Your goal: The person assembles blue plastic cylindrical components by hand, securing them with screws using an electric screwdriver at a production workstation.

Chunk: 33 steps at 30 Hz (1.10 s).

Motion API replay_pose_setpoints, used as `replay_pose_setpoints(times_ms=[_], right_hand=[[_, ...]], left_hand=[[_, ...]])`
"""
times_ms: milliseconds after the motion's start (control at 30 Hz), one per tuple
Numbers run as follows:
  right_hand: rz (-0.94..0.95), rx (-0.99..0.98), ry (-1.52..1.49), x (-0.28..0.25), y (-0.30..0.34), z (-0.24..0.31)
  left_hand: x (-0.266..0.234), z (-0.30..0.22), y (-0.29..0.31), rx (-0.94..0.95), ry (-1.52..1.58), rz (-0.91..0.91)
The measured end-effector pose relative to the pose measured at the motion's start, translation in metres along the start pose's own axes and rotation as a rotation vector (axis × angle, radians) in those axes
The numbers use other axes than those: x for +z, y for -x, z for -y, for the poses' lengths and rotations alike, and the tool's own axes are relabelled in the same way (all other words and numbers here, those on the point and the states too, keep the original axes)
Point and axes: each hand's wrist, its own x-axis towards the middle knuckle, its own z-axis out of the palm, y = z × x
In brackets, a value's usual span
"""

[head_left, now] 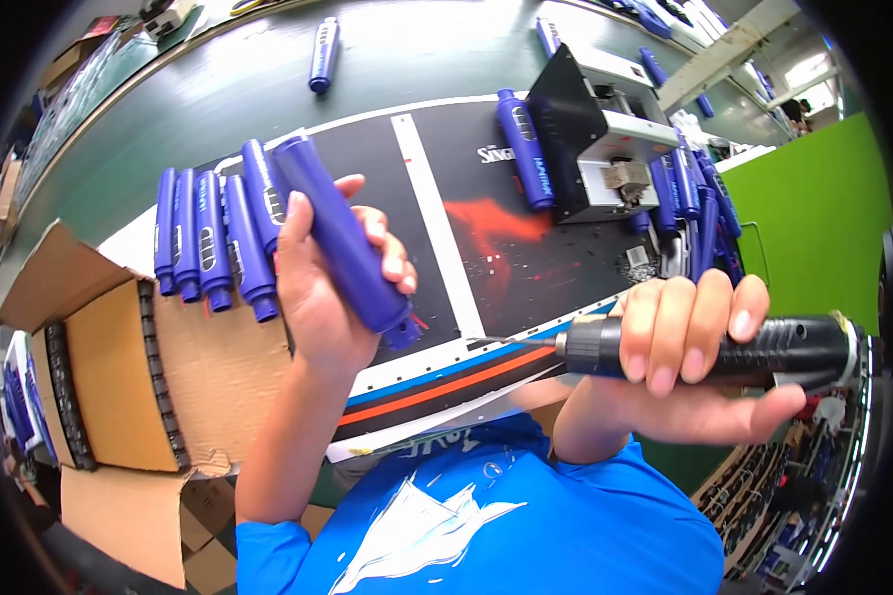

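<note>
My left hand [322,312] is wrapped round a blue-purple cylindrical plastic housing [339,233], tilted with its narrower end down to the right. A small bit of red shows beside that lower end. In my right hand [680,347] is a black electric screwdriver [809,342], lying almost level. Its thin bit [516,341] points left towards the housing's narrow end, apart from it. Left of my left hand, several similar housings [210,238] lie side by side, partly over the flap of an open cardboard box [119,367].
A metal fixture [615,134] with a black side plate stands at the back right. Another housing [526,149] leans beside it, and several more [704,213] are heaped to its right. One housing [324,55] lies on the green conveyor [407,59]. A printed black mat [387,178] covers the work surface.
</note>
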Motion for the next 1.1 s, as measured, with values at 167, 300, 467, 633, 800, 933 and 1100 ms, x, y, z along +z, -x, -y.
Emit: replay_pose_setpoints(times_ms=[167, 300, 467, 633, 800, 933, 1100], right_hand=[[0.065, 0.004, -0.085, 0.026, 0.001, -0.024], [0.077, -0.003, -0.063, 0.030, 0.002, -0.032], [0.093, 0.005, -0.049, 0.028, 0.002, -0.037], [0.114, 0.015, -0.019, 0.026, 0.002, -0.038], [0.117, 0.006, -0.015, 0.025, 0.005, -0.047], [0.112, -0.030, -0.007, 0.026, 0.010, -0.056], [0.122, -0.093, -0.001, 0.026, 0.018, -0.066]], left_hand=[[-0.004, -0.002, 0.003, 0.004, 0.013, 0.012], [0.000, -0.003, 0.004, 0.003, 0.015, 0.016], [-0.001, -0.003, 0.004, 0.007, 0.020, 0.007], [-0.001, -0.003, 0.003, 0.006, 0.034, 0.017], [0.002, -0.002, 0.004, 0.007, 0.017, -0.002], [0.000, -0.002, 0.006, 0.017, -0.019, -0.009], [0.000, -0.002, 0.006, 0.039, -0.074, -0.012]])
